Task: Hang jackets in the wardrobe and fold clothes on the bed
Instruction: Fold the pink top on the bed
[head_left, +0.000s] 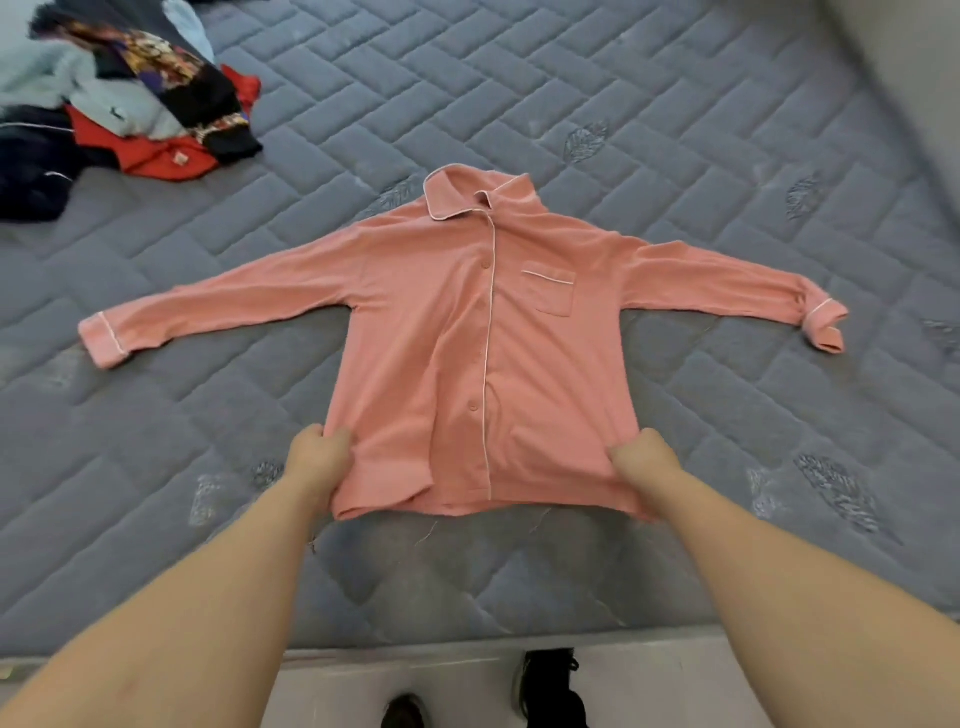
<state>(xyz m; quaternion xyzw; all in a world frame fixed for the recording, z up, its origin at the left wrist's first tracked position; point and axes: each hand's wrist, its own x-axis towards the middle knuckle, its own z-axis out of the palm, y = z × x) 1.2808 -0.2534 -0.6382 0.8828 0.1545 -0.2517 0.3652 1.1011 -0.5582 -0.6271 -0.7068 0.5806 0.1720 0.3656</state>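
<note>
A pink long-sleeved pyjama shirt (467, 332) with white piping, a collar and a chest pocket lies front up on the grey quilted bed (675, 130), both sleeves spread out to the sides. My left hand (318, 460) grips the shirt's lower left hem corner. My right hand (644, 462) grips the lower right hem corner. The hem between them is lifted slightly off the mattress.
A heap of mixed clothes (104, 104), light blue, red, black and patterned, sits at the far left of the bed. The bed's near edge (363, 649) runs below my arms, with my dark shoes (548, 686) on the floor. A grey wall or headboard (914, 78) rises at the right.
</note>
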